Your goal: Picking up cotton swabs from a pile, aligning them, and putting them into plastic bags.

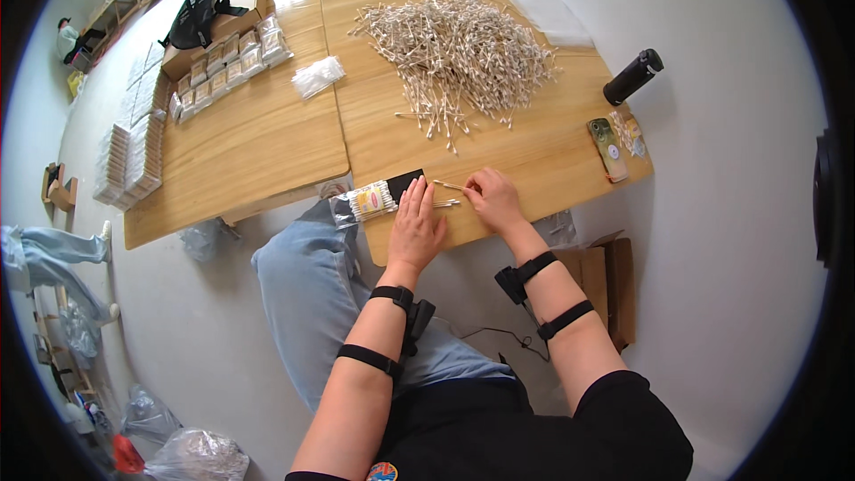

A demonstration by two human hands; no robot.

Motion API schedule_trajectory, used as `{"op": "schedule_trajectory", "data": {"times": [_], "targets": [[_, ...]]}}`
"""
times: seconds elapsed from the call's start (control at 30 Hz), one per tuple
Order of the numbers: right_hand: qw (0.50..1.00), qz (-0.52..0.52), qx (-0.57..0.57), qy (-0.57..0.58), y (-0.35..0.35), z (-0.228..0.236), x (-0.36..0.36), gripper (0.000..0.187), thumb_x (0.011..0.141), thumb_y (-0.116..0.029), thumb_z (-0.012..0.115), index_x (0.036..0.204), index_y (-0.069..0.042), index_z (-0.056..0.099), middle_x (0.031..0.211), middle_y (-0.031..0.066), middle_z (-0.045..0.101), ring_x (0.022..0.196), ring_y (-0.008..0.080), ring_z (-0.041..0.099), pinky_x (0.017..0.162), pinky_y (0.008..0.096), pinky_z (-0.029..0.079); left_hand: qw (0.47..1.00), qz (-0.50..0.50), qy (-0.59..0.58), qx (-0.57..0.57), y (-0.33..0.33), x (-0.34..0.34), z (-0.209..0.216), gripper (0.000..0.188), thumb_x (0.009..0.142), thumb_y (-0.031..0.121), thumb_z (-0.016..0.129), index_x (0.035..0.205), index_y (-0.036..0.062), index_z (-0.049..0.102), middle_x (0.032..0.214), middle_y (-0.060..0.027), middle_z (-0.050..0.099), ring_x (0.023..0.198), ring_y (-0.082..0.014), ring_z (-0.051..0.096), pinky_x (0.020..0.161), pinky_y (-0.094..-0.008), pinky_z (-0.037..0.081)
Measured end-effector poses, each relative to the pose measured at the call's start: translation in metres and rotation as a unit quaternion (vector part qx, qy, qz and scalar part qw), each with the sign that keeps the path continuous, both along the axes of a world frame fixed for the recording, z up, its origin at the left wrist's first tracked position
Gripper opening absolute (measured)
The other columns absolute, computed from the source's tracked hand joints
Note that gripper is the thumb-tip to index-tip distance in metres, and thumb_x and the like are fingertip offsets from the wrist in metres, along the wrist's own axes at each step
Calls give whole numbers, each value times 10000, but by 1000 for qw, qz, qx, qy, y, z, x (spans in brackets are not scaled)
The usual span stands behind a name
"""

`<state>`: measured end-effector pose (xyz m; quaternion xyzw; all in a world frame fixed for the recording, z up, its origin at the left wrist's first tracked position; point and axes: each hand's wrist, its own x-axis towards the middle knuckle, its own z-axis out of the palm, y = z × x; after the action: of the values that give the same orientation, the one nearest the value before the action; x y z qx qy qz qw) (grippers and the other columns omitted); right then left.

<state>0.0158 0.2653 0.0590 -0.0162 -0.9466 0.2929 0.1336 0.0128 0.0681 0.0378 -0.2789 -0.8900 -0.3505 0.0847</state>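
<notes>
My left hand [417, 224] lies flat near the table's front edge, fingers stretched out, over a black flat piece [406, 183]. Just left of it is a clear bag of cotton swabs [367, 202] with a yellow and white label; part of the bag is under or against the hand. My right hand [492, 199] pinches one end of a cotton swab [449, 184], whose other tip points toward the left hand. Between the hands, a loose swab [445, 203] sticks out beside my left fingers. A big heap of swabs [463, 53] covers the far middle of the table.
At right stand a black bottle [633, 77], a phone [607, 150] and a small bag of swabs [631, 134]. Clear bags [318, 77], filled packs [223, 71] and a cardboard box [240, 18] occupy the left table. Another open box [614, 285] sits below right.
</notes>
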Motion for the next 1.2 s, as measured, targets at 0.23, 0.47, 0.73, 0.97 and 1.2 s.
{"op": "schedule_trajectory", "data": {"times": [0.23,0.47,0.73,0.97,1.2], "targets": [[992,70,-56,-87,-14,3,-23,174,790,-238,738,814,-97,639,835,74,627,850,277,623,740,403,501,998,8,16,-56,1,-1,-3,655,861,253,642,1424,15,407,1493,-168,397,1423,-322,329,1182,-468,256],[991,-128,22,-9,-18,-9,-74,315,772,-320,756,918,-83,608,989,123,638,940,323,620,819,444,501,998,-1,27,-58,0,0,-5,619,869,257,633,1401,14,434,1407,-157,472,1382,-318,380,1169,-469,280],[984,-149,64,-72,-9,-14,-78,152,813,-194,639,896,-70,611,977,144,643,942,341,633,826,467,512,1000,3,25,-12,-1,1,-10,552,836,201,666,1315,-1,481,1294,-178,514,1284,-341,456,1135,-456,338],[994,-84,68,-18,1,-15,-22,91,815,-161,645,822,-73,623,882,129,644,863,338,631,752,455,516,999,5,29,23,-2,-1,-7,524,807,158,682,1266,-12,495,1250,-185,524,1245,-357,472,1111,-449,362],[997,-68,-15,-22,4,-10,-12,90,823,-164,650,807,-77,632,863,111,642,844,324,625,737,439,508,999,1,27,20,2,2,-4,491,810,158,678,1238,-17,511,1245,-184,528,1245,-353,474,1108,-441,364]]}}
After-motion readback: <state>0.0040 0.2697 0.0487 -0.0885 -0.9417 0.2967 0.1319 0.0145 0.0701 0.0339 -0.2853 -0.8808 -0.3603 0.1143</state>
